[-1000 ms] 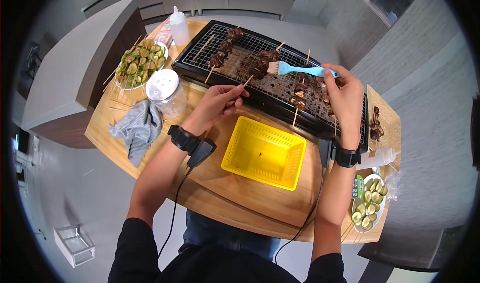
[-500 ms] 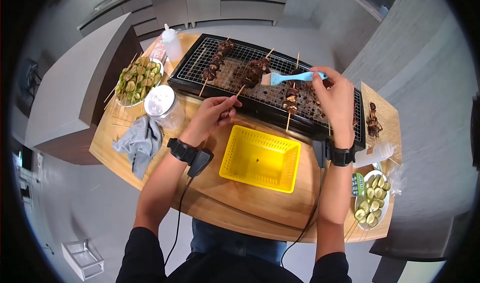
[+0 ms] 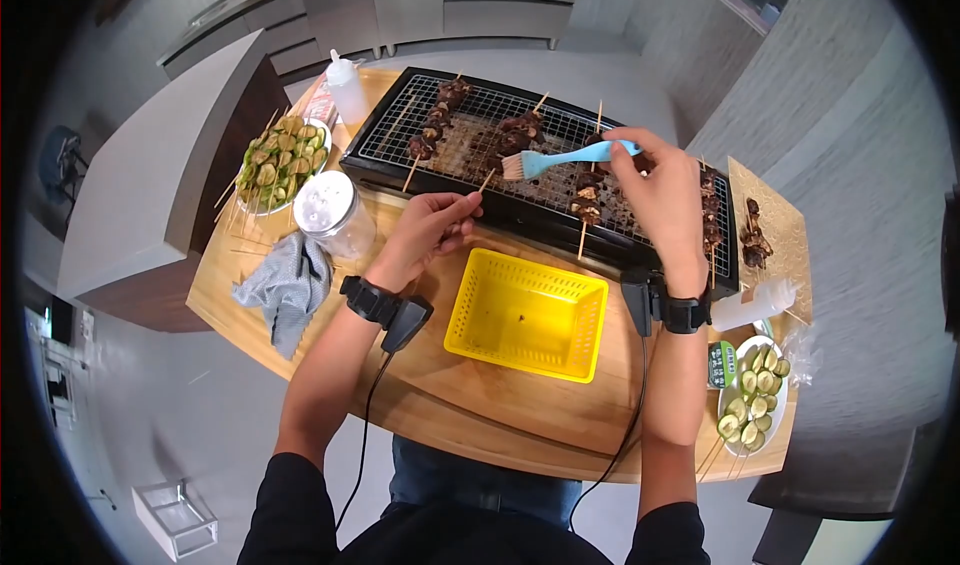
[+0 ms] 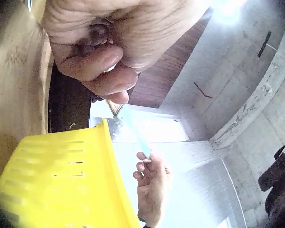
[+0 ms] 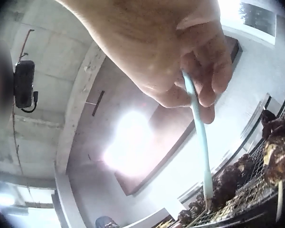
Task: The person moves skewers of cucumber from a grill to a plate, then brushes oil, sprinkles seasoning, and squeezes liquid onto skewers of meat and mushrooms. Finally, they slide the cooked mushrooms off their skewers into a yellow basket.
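My left hand (image 3: 428, 233) pinches the near end of a wooden skewer between thumb and fingers. Dark browned meat chunks (image 3: 517, 131) are threaded on that skewer, which lies across the wire rack of a black grill (image 3: 470, 190). In my right hand (image 3: 662, 200) is a light blue basting brush (image 3: 572, 158), gripped by the end of its handle. Its pale bristles overlap the lower meat chunks in the head view. The right wrist view shows the brush's handle (image 5: 199, 128) slanting down to the rack. More meat skewers (image 3: 436, 120) lie on the grill to either side.
A yellow basket (image 3: 525, 360) sits in front of the grill. To the left are a shaker jar (image 3: 345, 227), a grey cloth (image 3: 285, 283), a squeeze bottle (image 3: 346, 93) and a plate of sliced-vegetable skewers (image 3: 280, 165). Another bottle (image 3: 755, 303) and zucchini skewers (image 3: 755, 395) stand right.
The brush has moved left and toward me, from the middle of the meat down to its near end. My left hand keeps its pinch on the skewer. The head view has shifted slightly.
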The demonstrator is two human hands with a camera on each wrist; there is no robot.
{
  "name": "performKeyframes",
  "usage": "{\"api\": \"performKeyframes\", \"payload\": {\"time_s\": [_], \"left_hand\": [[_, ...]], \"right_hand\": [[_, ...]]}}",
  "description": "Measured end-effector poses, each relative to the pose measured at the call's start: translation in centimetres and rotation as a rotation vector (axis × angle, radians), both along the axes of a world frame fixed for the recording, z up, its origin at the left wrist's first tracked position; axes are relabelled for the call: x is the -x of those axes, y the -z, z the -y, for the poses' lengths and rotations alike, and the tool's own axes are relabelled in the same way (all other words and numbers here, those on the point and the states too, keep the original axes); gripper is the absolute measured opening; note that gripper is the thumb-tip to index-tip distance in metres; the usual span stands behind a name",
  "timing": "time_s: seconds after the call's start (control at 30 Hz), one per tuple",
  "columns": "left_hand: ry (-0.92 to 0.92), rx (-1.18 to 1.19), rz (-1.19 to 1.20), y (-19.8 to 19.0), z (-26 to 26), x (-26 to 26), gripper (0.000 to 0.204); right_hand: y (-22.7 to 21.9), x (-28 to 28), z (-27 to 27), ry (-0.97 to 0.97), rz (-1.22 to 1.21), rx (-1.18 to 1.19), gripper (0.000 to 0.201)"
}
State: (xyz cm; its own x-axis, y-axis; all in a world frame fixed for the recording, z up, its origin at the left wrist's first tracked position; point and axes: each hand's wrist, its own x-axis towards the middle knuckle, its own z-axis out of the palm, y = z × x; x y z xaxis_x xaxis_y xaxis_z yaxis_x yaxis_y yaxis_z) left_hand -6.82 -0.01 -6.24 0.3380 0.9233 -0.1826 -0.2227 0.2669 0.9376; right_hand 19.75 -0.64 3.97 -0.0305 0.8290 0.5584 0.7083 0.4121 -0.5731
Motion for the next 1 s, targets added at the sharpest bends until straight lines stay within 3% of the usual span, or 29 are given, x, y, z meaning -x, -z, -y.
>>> {"api": "performKeyframes", "payload": {"time_s": [0.17, 0.23, 0.37, 0.57, 0.77, 0.87, 1.0], "left_hand": [[0.006, -0.008, 0.001, 0.3, -0.1, 0.0, 0.029], [0.025, -0.009, 0.018, 0.4, -0.2, 0.0, 0.029], [0.051, 0.014, 0.07, 0.1, -0.1, 0.0, 0.026], [0.094, 0.064, 0.238, 0.1, -0.1, 0.1, 0.026], [0.047, 0.033, 0.239, -0.8, 0.0, 0.6, 0.027], [-0.122, -0.05, 0.175, -2.1, 0.4, 0.7, 0.026], [-0.191, -0.17, 0.029, -2.5, 0.8, 0.9, 0.026]], "right_hand": [[-0.6, -0.1, 0.3, 0.107, 0.054, 0.014, 0.019], [-0.1, 0.3, 0.1, -0.022, -0.113, 0.016, 0.018], [0.1, 0.6, 0.0, -0.098, -0.08, -0.007, 0.018], [-0.8, -0.9, 0.3, 0.066, 0.033, -0.012, 0.018], [-0.9, -0.9, 0.3, 0.067, -0.142, -0.008, 0.021], [-0.8, -1.3, 0.1, 0.104, -0.117, 0.002, 0.022], [-0.9, -1.3, 0.2, 0.091, -0.159, -0.02, 0.021]]}}
